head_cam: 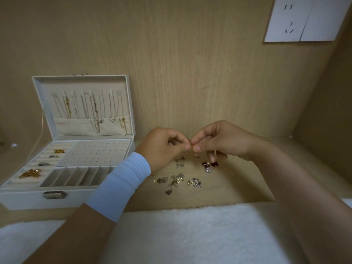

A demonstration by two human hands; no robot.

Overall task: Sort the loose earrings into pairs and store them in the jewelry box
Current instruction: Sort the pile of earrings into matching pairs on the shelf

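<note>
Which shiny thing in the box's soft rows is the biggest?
The gold one in the nearest row; the three behind it are clearly smaller.

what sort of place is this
Likely a home dressing nook: a wood-grain alcove with a wall socket, an open jewelry box holding necklaces, and a white fluffy cover in front.

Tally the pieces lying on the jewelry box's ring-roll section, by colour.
Gold pieces: 2
Silver pieces: 2
Total: 4, each on the padded rolls of the open jewelry box.
</note>
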